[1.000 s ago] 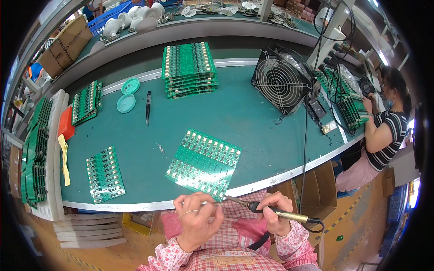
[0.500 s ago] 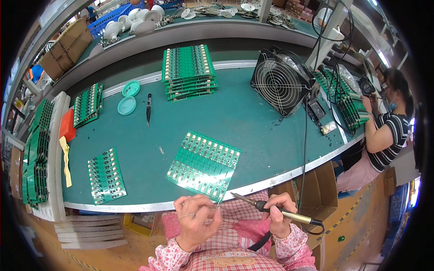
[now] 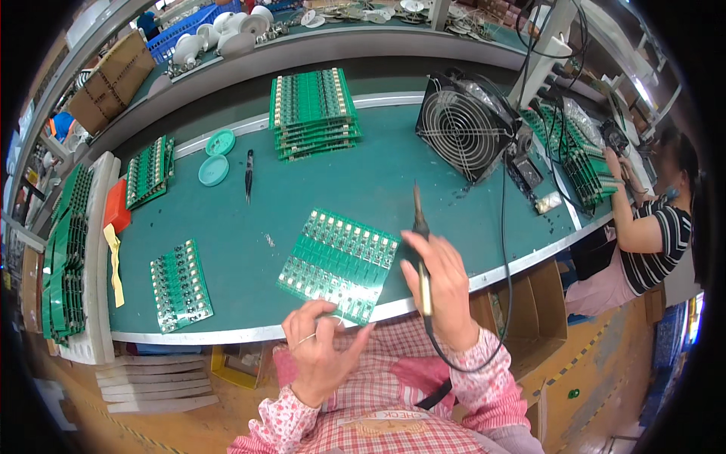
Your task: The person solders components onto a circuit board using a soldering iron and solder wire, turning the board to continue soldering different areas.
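A soldering iron [image 3: 420, 221] is gripped in my right hand [image 3: 448, 287], its tip now pointing away from me over the green mat. My left hand [image 3: 321, 348] pinches a thin strand of solder wire [image 3: 305, 340] at the near edge of a green circuit board panel [image 3: 336, 261]. That panel lies flat, with rows of small pale and silver components. My left fingertips are at its near edge; whether they touch it I cannot tell. The iron's tip is apart from the panel, to its right.
A smaller board [image 3: 181, 287] lies left; a board stack [image 3: 314, 113] stands at the back. Tweezers [image 3: 249, 178], teal lids [image 3: 213, 170], a red box [image 3: 116, 206] and a black fan [image 3: 465, 129] sit on the mat. A co-worker [image 3: 643, 227] handles boards at right.
My right hand has lifted the iron and swung its tip from pointing left to pointing away from me. My left hand has moved slightly towards the panel, fingers spreading a little.
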The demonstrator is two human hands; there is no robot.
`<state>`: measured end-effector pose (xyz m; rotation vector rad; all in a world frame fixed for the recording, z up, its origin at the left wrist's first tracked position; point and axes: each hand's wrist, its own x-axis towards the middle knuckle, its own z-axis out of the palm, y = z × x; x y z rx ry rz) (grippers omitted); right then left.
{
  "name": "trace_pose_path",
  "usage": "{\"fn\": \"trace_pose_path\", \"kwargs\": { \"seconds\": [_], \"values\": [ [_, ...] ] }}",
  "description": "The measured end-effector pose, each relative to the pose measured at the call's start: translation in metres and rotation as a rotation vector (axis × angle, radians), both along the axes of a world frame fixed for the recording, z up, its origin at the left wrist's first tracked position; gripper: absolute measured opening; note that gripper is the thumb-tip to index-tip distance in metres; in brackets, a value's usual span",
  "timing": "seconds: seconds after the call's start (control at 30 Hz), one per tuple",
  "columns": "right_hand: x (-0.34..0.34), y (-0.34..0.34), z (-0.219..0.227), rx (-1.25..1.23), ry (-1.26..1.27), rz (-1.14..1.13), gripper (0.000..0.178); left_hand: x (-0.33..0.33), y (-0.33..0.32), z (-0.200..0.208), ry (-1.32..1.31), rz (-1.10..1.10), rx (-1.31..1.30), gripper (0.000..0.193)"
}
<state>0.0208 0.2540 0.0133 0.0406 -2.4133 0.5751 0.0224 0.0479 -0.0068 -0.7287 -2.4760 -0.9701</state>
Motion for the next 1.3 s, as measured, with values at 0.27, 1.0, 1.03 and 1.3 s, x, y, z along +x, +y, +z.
{"fn": "trace_pose_path", "kwargs": {
  "seconds": [0.27,1.0,1.03,1.3],
  "values": [
    [0.005,-0.006,0.001,-0.409,-0.107,0.024,0.028,0.001,-0.021,-0.006,-0.016,-0.13,0.031,0.041],
    [0.027,-0.015,-0.003,-1.479,0.026,0.134,0.038,-0.05,-0.016,0.01,-0.808,-0.107,0.995,0.015],
    [0.026,-0.016,-0.001,-1.465,0.042,0.13,0.038,-0.049,-0.017,0.011,-0.804,-0.091,0.995,0.015],
    [0.025,-0.016,-0.009,-1.323,0.017,0.102,0.039,-0.053,-0.018,0.01,-0.785,-0.114,1.08,0.016]
  ]
}}
